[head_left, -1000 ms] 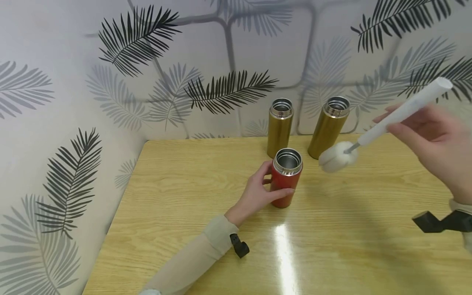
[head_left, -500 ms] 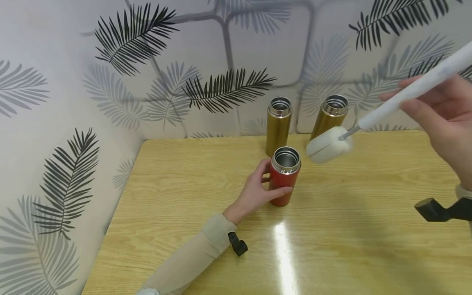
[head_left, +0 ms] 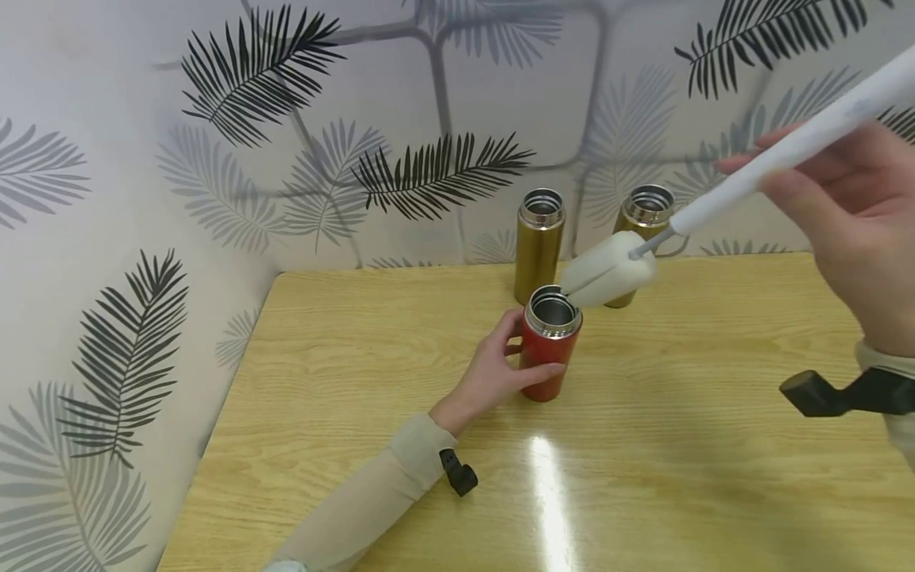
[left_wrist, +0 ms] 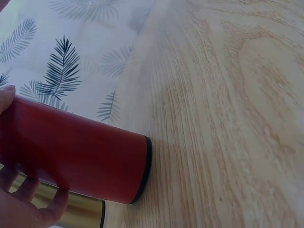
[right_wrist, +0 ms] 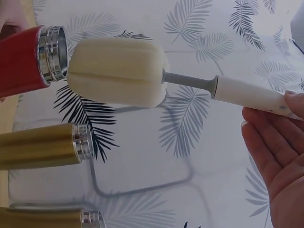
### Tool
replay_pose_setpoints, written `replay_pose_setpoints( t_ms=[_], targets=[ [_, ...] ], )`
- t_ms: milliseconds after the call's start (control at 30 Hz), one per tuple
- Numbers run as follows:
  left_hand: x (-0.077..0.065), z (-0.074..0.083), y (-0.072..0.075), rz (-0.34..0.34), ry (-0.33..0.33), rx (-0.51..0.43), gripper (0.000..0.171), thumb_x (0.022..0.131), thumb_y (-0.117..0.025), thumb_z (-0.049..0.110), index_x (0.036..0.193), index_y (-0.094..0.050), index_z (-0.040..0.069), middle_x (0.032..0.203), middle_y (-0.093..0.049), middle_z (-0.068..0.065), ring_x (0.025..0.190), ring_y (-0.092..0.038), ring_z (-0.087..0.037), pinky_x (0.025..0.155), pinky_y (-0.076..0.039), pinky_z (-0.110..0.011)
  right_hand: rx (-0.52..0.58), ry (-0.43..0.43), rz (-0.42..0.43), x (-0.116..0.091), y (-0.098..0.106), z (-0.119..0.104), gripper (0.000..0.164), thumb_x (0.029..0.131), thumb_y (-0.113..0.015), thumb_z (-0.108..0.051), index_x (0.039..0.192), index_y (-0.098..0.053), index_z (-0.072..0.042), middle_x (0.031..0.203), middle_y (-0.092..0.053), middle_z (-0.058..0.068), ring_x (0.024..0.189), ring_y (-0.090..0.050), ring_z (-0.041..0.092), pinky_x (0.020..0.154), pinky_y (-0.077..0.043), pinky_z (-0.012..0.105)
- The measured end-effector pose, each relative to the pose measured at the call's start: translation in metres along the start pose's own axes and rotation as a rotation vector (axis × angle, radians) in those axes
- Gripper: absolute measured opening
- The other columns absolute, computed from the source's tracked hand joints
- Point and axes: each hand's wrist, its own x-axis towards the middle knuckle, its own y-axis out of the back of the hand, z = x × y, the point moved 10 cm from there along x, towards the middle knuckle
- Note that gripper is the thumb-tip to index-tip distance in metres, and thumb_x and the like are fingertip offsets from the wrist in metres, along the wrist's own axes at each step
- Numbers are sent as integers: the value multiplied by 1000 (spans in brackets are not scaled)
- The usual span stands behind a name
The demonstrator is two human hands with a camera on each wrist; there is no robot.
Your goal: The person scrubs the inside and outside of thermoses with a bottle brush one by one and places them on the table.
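A red thermos bottle (head_left: 549, 349) without a lid stands upright on the wooden table, its steel mouth facing up. My left hand (head_left: 493, 369) grips its side, thumb at the front and fingers behind. In the left wrist view the red bottle (left_wrist: 71, 147) shows its dark base on the wood. My right hand (head_left: 847, 214) pinches the white handle of a sponge bottle brush (head_left: 779, 155) between thumb and fingers. The cream sponge head (right_wrist: 116, 71) points down and left, right at the bottle's mouth in the right wrist view.
Two gold thermos bottles without lids stand behind, one (head_left: 538, 250) just past the red bottle and another (head_left: 646, 210) further right, partly hidden by the sponge. The wooden table (head_left: 343, 342) ends at a leaf-patterned wall (head_left: 400, 95).
My right hand has brought the brush to the left, so its sponge now overlaps the red bottle's rim in the head view. The left hand and the bottle have stayed in place.
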Motion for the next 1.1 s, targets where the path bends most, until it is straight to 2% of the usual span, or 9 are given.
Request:
replay_pose_setpoints(
  t_ms=[200, 367, 500, 600, 833, 1100],
  targets=[
    [1, 0, 1, -7, 1, -9, 71, 89, -85, 23, 148, -46, 22, 142, -58, 4, 130, -53, -14, 106, -49, -37, -141, 23, -8, 1, -11, 1, 28, 94, -67, 13, 119, -61, 22, 109, -76, 21, 103, -76, 23, 98, -54, 25],
    [2, 1, 1, -5, 3, -11, 71, 89, -86, 23, 148, -47, 21, 142, -59, 4, 130, -54, -14, 105, -50, -38, -67, 17, -25, 5, -17, 5, 28, 92, -67, 17, 117, -60, 26, 107, -75, 26, 102, -76, 26, 99, -55, 28],
    [2, 2, 2, -7, 8, -19, 70, 89, -86, 22, 147, -48, 21, 141, -59, 4, 130, -54, -14, 106, -50, -41, -35, 8, -60, 7, -22, 9, 27, 92, -64, 19, 118, -60, 24, 107, -76, 23, 103, -76, 26, 100, -55, 28],
    [3, 2, 2, -12, 21, -28, 70, 88, -86, 22, 147, -48, 22, 142, -59, 4, 130, -54, -15, 107, -49, -42, -61, 3, -85, 9, -26, 9, 27, 93, -63, 19, 120, -61, 22, 108, -77, 19, 104, -76, 24, 99, -55, 25],
    [16, -2, 3, 11, 33, -29, 72, 89, -86, 24, 149, -47, 24, 143, -57, 5, 131, -52, -15, 109, -47, -47, -230, 9, -168, 23, -27, 21, 25, 95, -63, 14, 120, -63, 19, 111, -77, 14, 102, -74, 18, 93, -54, 21],
    [28, -4, 2, 28, 48, -32, 73, 89, -85, 22, 150, -46, 22, 145, -56, 4, 133, -51, -16, 109, -47, -48, -216, 9, -252, 38, -32, 37, 25, 96, -63, 11, 120, -62, 19, 111, -73, 14, 101, -72, 19, 88, -53, 22]
  ],
)
